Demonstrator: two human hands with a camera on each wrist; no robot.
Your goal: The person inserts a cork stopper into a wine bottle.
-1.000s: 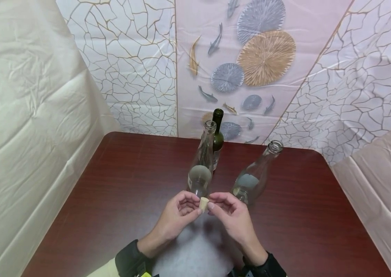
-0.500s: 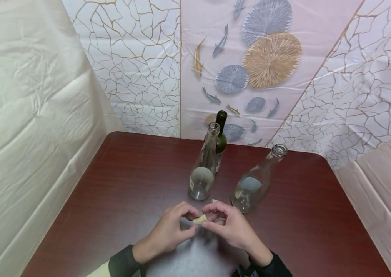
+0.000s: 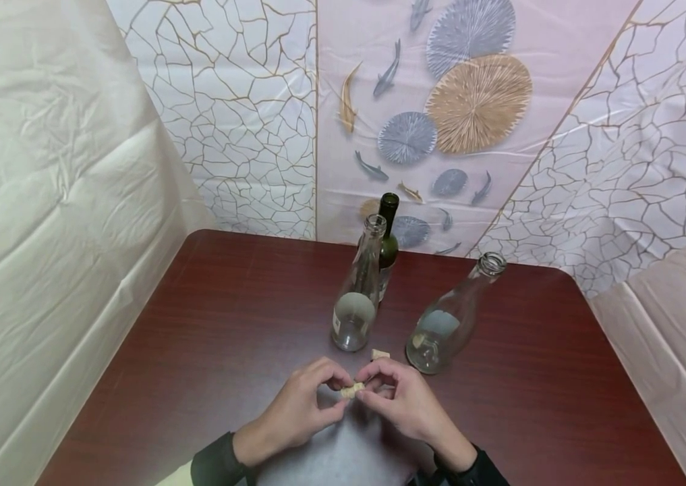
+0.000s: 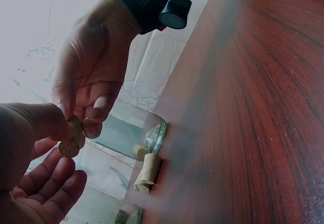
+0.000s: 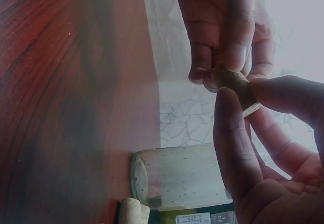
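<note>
My left hand (image 3: 303, 403) and right hand (image 3: 405, 398) meet above the table near its front, a small cork (image 3: 351, 391) between their fingertips. The right thumb and forefinger pinch the cork, clearest in the right wrist view, where my left thumb lies on its other end. It is held roughly level. Just beyond my right hand, loose cork pieces (image 3: 380, 354) lie on the table; two ends show in the left wrist view. Past them stand two clear glass bottles, a left one (image 3: 355, 310) and a right one (image 3: 440, 324). The right bottle has a pale cork-like piece inside.
A dark green bottle (image 3: 388, 250) stands behind the left clear bottle, partly hidden by it. The reddish-brown table (image 3: 227, 304) has patterned cloth (image 3: 245, 121) hanging behind it and pale cloth on both sides.
Both hands have drawn back from the bottles toward me with the cork. It has gone from upright to about level. The loose cork pieces have come into sight beyond the right hand.
</note>
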